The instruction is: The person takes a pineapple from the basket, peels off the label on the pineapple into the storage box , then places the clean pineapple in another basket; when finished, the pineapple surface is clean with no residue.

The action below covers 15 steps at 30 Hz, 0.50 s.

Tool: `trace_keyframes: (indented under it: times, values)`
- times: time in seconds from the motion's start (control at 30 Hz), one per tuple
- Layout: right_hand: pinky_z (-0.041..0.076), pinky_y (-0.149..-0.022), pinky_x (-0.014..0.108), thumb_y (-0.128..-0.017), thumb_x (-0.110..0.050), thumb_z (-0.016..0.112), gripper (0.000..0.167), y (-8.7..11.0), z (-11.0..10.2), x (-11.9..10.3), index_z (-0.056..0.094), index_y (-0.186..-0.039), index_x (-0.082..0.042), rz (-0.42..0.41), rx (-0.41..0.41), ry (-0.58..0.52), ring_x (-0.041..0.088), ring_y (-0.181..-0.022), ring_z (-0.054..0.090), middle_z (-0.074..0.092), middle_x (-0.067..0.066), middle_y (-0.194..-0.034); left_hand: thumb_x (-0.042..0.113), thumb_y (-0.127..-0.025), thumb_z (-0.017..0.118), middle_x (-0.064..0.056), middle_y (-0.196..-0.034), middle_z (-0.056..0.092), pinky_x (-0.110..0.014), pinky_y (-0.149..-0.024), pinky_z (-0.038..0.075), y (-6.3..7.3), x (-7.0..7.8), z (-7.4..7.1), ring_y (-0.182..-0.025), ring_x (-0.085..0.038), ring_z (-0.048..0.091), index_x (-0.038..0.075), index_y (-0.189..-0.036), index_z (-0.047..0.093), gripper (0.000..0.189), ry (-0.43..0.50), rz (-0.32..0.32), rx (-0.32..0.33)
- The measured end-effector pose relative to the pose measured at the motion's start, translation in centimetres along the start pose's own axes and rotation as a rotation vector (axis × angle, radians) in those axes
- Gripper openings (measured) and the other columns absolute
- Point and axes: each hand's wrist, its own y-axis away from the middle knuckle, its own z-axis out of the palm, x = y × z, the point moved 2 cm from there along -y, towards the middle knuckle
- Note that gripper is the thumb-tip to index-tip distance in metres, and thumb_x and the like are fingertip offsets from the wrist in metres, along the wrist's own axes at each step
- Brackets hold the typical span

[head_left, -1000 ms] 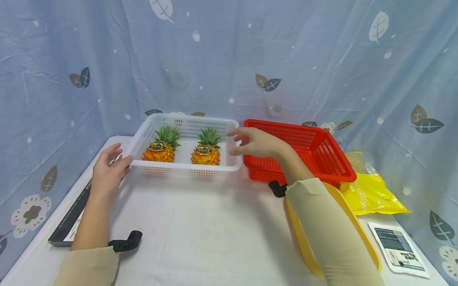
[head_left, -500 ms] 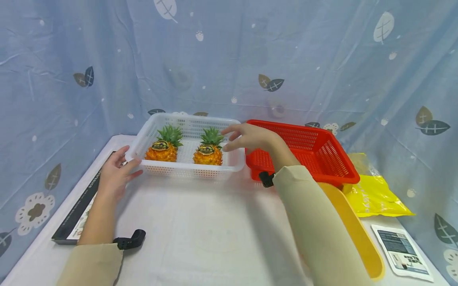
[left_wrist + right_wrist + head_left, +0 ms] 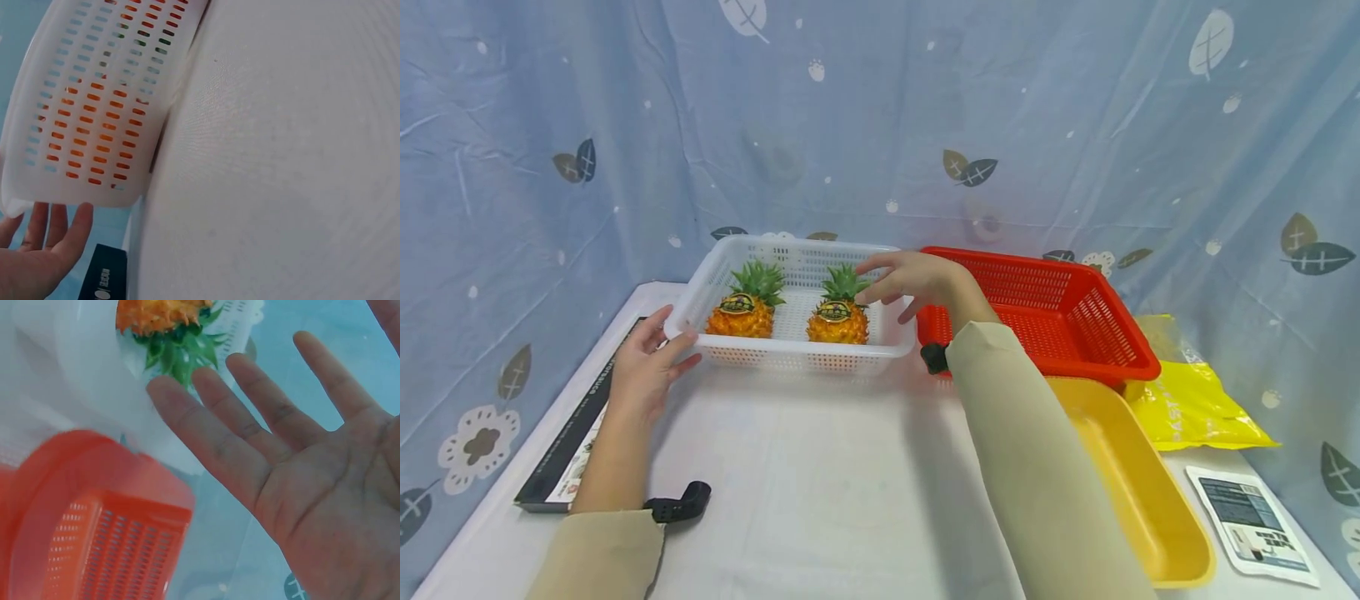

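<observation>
Two small orange pineapples with green crowns and dark labels lie in a white plastic basket [image 3: 790, 345]: a left pineapple [image 3: 741, 321] and a right pineapple [image 3: 838, 323]. At the basket's left front corner is my left hand [image 3: 643, 358]; in the left wrist view its fingers [image 3: 74, 231] reach up to the basket's end with fingertips at the wall. Above the basket's right side, near the crown of the right pineapple, hovers my right hand [image 3: 917, 279]. Its fingers [image 3: 206, 428] are spread and hold nothing in the right wrist view.
Right of the white basket stands a red basket [image 3: 1048, 364]. In front of it is a yellow tray [image 3: 1138, 483], partly behind my right sleeve. Farther right are a yellow bag [image 3: 1180, 408] and a white packet [image 3: 1251, 525]. A flat black box [image 3: 576, 437] lies under my left forearm.
My right hand has moved left, from the white basket's right rim to near the right pineapple's crown. The left hand has come up to the basket's left front corner.
</observation>
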Motion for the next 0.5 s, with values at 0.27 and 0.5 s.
trace_keyframes:
  times: [0.27, 0.5]
  values:
    - [0.054, -0.105, 0.056, -0.087, -0.031, 0.081, 0.076, -1.4, 0.7, -0.5, 0.046, -0.154, -0.034, 0.043, -0.009, -0.042, 0.036, -0.140, 0.043, 0.037, 0.006, -0.164, 0.018, -0.089, 0.082, 0.005, -0.142, 0.047, -0.022, -0.083, 0.061, 0.2, 0.2, -0.2, -0.131, -0.019, 0.045, 0.021, -0.162, 0.035, 0.087, 0.028, 0.001, -0.010]
    - [0.047, -0.111, 0.061, -0.091, -0.025, 0.079, 0.080, -2.2, 0.7, -0.3, 0.039, -0.159, -0.033, 0.089, -0.074, -0.072, 0.044, -0.151, 0.032, 0.023, 0.004, -0.171, 0.013, -0.092, 0.079, 0.011, -0.131, 0.049, -0.022, -0.085, 0.061, 0.2, -0.1, -0.2, -0.124, -0.013, 0.049, 0.020, -0.163, 0.034, 0.085, 0.043, -0.002, -0.036]
